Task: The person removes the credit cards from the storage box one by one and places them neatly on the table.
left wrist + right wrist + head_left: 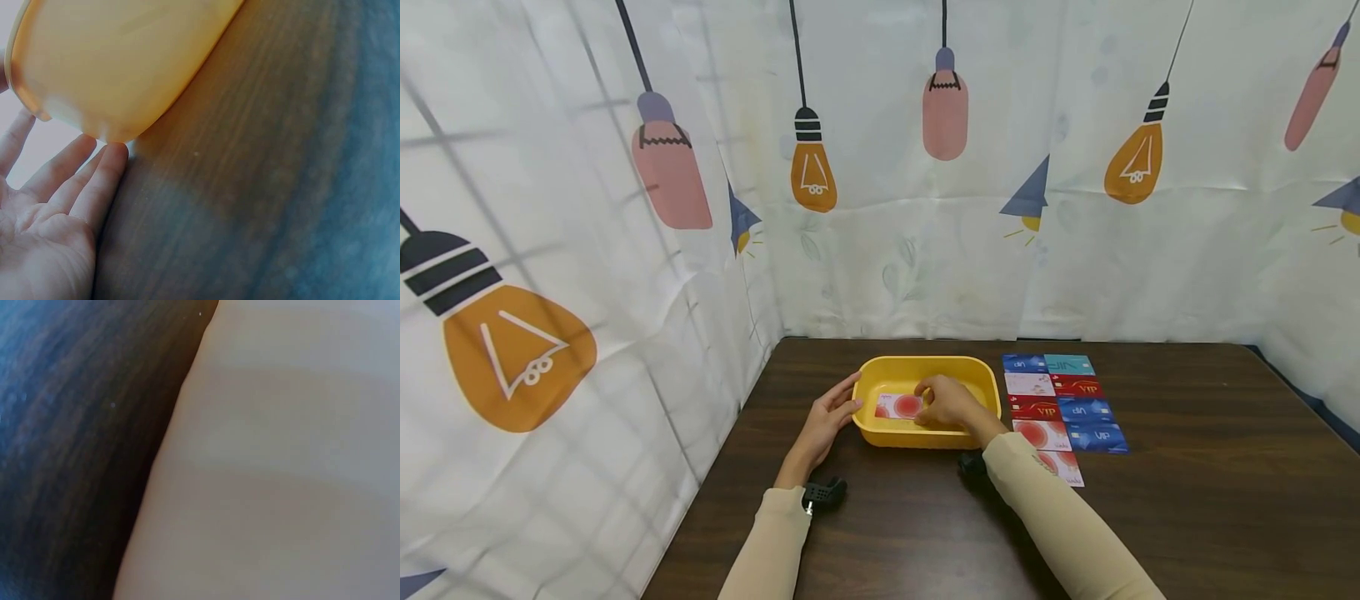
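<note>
A yellow plastic tray [925, 362] stands on the dark wooden table. My left hand [826, 421] is at its left end, the fingers mostly straight and touching the outer wall. In the left wrist view, fingertips of the left hand [56, 206] meet the tray's side [125, 69]. My right hand [951, 402] reaches into the tray and pinches the right end of a white card with red circles [898, 406]. Its fingers partly cover that end. The right wrist view holds only a blurred pale surface [269, 462] beside the table, with no fingertips visible.
Right of the tray, several cards lie in two columns: blue cards [1097, 437], red VIP cards [1036, 407], a teal card [1069, 365] and pink-patterned cards [1042, 435]. The right sleeve [1052, 508] partly covers the nearest one. A lamp-patterned curtain [887, 275] surrounds the table [1210, 467].
</note>
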The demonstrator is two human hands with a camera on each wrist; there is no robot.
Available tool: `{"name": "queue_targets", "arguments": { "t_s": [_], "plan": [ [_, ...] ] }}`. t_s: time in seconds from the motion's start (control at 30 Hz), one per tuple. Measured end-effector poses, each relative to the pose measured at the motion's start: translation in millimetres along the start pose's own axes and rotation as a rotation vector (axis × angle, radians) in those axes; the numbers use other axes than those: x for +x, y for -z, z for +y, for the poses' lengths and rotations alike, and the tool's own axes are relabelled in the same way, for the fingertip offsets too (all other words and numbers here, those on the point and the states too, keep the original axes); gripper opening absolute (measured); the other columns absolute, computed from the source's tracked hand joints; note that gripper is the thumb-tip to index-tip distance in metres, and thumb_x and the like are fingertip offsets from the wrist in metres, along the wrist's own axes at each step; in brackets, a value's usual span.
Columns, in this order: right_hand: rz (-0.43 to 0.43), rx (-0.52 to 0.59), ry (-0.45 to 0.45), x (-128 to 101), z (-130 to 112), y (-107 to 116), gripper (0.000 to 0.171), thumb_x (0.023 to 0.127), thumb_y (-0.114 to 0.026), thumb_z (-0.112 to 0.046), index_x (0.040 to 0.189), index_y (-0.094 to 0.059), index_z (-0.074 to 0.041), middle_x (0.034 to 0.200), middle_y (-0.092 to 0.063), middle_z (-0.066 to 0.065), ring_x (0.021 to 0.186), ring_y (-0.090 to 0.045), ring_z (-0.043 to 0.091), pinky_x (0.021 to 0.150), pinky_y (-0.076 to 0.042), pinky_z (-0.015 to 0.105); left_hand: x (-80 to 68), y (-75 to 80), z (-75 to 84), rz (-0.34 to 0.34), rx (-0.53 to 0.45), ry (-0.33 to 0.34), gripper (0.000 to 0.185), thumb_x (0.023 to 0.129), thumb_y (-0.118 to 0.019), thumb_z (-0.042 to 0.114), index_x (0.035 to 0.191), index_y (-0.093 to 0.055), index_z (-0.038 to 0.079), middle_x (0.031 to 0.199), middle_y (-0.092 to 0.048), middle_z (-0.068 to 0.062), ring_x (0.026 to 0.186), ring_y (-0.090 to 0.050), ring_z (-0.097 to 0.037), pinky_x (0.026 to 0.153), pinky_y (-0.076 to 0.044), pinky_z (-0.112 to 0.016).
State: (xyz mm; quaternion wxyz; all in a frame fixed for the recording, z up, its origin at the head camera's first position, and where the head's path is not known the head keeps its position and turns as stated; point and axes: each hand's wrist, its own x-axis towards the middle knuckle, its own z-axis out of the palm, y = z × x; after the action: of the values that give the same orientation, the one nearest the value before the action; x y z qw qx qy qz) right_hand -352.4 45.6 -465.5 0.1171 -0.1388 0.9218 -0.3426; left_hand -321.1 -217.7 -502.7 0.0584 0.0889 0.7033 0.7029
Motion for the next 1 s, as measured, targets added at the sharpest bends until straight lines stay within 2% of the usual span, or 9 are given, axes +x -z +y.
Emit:
{"name": "queue_targets", "arguments": {
  "t_s": [0.2,0.47,0.7,1.0],
  "plan": [
    [0.01,-0.008,0.027,2.2,1.5,0.9,0.046,0.077,-0.09,-0.018,0.117,-0.071,-0.008,0.095,-0.066,0.006,0.083,-0.057,0.021,0.08,-0.054,0.035,0.8,-0.1,-0.5,0.006,-0.002,0.004,0.052,0.104,-0.059,0.013,0.154,-0.048,0.02,0.159,-0.047,-0.013,0.144,-0.047,-0.033,0.111,-0.049,-0.04],
    [0.028,-0.001,0.053,5.6,3.7,0.5,0.05,0.074,-0.091,-0.013,0.119,-0.069,-0.008,0.103,-0.069,0.006,0.089,-0.06,0.02,0.088,-0.056,0.038,0.1,-0.9,-0.2,0.004,-0.012,0.005,0.052,0.103,-0.059,0.013,0.154,-0.048,0.019,0.158,-0.047,-0.014,0.145,-0.047,-0.033,0.111,-0.05,-0.04],
    [0.021,0.049,0.06,4.9,2.1,1.5,0.047,0.08,-0.085,-0.008,0.123,-0.065,-0.007,0.091,-0.068,0.005,0.079,-0.058,0.019,0.075,-0.054,0.03,-0.2,-0.8,0.1,-0.005,-0.008,0.003,0.052,0.104,-0.058,0.012,0.154,-0.047,0.02,0.159,-0.046,-0.013,0.146,-0.046,-0.032,0.111,-0.049,-0.039],
    [0.045,0.113,0.081,2.6,-2.3,3.3,0.048,0.085,-0.08,-0.004,0.13,-0.064,-0.005,0.091,-0.067,0.006,0.074,-0.057,0.019,0.066,-0.051,0.025,-1.2,-0.4,1.7,-0.009,-0.006,-0.002,0.053,0.104,-0.058,0.011,0.155,-0.047,0.019,0.16,-0.044,-0.012,0.147,-0.044,-0.032,0.111,-0.05,-0.039]
  ]
}}
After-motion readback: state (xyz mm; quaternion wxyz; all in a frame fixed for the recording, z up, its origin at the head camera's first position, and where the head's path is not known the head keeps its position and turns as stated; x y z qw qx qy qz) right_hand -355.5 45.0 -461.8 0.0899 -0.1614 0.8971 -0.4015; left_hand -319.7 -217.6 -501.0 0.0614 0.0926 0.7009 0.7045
